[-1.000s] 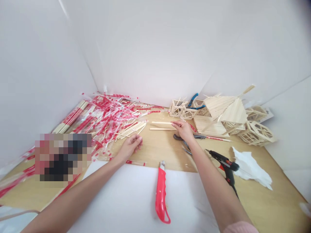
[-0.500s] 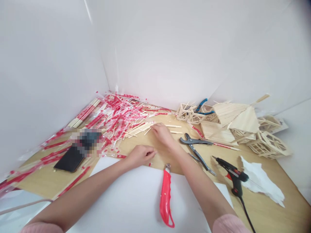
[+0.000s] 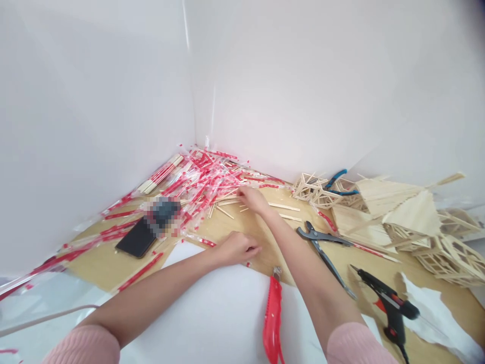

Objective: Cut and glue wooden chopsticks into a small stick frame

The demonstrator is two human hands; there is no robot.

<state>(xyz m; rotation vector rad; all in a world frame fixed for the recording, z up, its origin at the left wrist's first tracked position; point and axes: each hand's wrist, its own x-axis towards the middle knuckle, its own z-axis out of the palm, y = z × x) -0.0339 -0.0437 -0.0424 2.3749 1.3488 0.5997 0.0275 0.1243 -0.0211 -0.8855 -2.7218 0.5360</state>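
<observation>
My right hand [image 3: 252, 198] is over the loose wooden sticks [image 3: 227, 203], its fingers bent down and closed at their right end. Whether a stick is between the fingertips is hidden. Closer to me, my left hand [image 3: 238, 247] hovers or rests by the edge of a white sheet [image 3: 212, 303], with fingers curled together. What it holds, if anything, does not show. A red-handled cutter [image 3: 273, 318] lies on the sheet between my forearms. A few more sticks [image 3: 284, 207] lie just right of my right hand.
Red-and-clear wrappers [image 3: 204, 177] heap at the back left, beside a black phone [image 3: 136, 237]. Grey pliers [image 3: 322, 247], a hot glue gun [image 3: 386, 298] and crumpled white tissue [image 3: 432, 308] lie right. Stick-built wooden models [image 3: 409, 217] and blue-handled pliers [image 3: 337, 182] stand behind them.
The view has turned left, so the tabletop sits further right in it. My right hand has moved left over the loose sticks, which now lie more scattered. My left hand stays curled.
</observation>
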